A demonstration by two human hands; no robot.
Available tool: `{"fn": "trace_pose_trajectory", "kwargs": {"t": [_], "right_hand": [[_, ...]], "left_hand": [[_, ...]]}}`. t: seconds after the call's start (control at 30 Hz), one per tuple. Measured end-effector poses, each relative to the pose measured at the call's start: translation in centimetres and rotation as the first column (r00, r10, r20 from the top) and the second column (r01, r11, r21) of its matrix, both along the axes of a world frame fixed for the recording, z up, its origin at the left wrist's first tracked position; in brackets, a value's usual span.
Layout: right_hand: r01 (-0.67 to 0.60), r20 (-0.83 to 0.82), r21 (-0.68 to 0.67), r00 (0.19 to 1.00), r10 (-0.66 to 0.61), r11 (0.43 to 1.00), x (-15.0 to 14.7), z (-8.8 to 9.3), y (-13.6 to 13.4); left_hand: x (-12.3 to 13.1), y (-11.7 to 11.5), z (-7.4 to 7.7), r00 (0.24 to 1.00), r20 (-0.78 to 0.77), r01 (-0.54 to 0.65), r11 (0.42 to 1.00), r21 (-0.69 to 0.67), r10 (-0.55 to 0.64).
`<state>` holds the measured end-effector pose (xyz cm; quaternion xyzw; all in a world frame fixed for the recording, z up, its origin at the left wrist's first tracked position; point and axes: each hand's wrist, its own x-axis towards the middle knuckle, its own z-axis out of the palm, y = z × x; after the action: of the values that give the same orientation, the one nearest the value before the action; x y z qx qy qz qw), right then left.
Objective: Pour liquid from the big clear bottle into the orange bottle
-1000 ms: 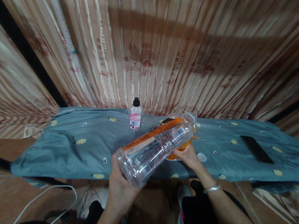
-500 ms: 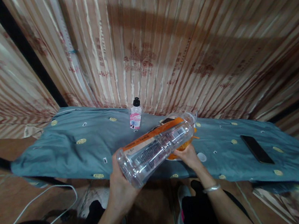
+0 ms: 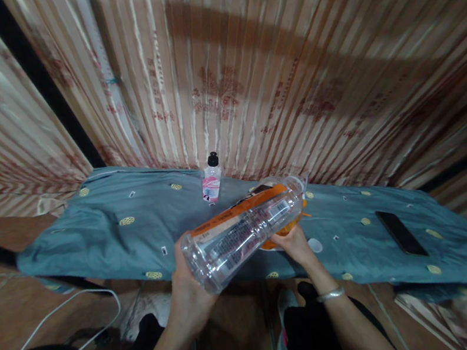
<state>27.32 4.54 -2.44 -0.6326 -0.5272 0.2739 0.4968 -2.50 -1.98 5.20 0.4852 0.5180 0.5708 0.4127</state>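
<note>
My left hand [image 3: 190,292] is wrapped round the base end of a large clear plastic bottle [image 3: 244,236] with an orange label. The bottle is tilted, its neck end pointing away to the upper right. Below that neck end, my right hand [image 3: 293,244] grips an orange object [image 3: 287,227], mostly hidden behind the bottle, so its kind does not show. A small round whitish disc [image 3: 315,245] lies on the cloth just right of my right wrist. Beyond the big bottle stands a small clear bottle [image 3: 211,183] with a pink label and black cap.
A blue-grey cloth with yellow prints covers the long narrow surface [image 3: 105,238]. A dark phone [image 3: 401,233] lies on its right part. Striped curtains [image 3: 216,70] hang behind it, and black poles [image 3: 41,81] stand at the sides. A white cable [image 3: 70,301] loops at lower left.
</note>
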Motion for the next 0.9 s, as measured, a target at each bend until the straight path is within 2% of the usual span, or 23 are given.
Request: {"fn": "trace_pose_trajectory", "kwargs": {"t": [0.13,0.5,0.63,0.9], "right_hand": [[0.005,0.001,0.007,1.0,-0.005,1.0,0.1,-0.3,0.0],[-0.013,0.004,0.019,1.0,0.013,1.0,0.3,-0.6,0.0],[0.026,0.029,0.01,0.999,-0.027,1.0,0.4,-0.9,0.1],[0.002,-0.018,0.014,1.0,-0.001,1.0,0.1,-0.8,0.1]], "left_hand": [[0.0,0.1,0.0,0.999,0.033,0.018,0.997,-0.077,-0.016],[-0.2,0.0,-0.7,1.0,-0.012,0.026,0.999,-0.043,-0.027],[-0.3,0.1,-1.2,0.999,-0.014,0.034,0.998,-0.051,-0.035],[-0.1,0.0,-0.7,0.999,-0.04,0.015,0.999,-0.029,-0.017]]}}
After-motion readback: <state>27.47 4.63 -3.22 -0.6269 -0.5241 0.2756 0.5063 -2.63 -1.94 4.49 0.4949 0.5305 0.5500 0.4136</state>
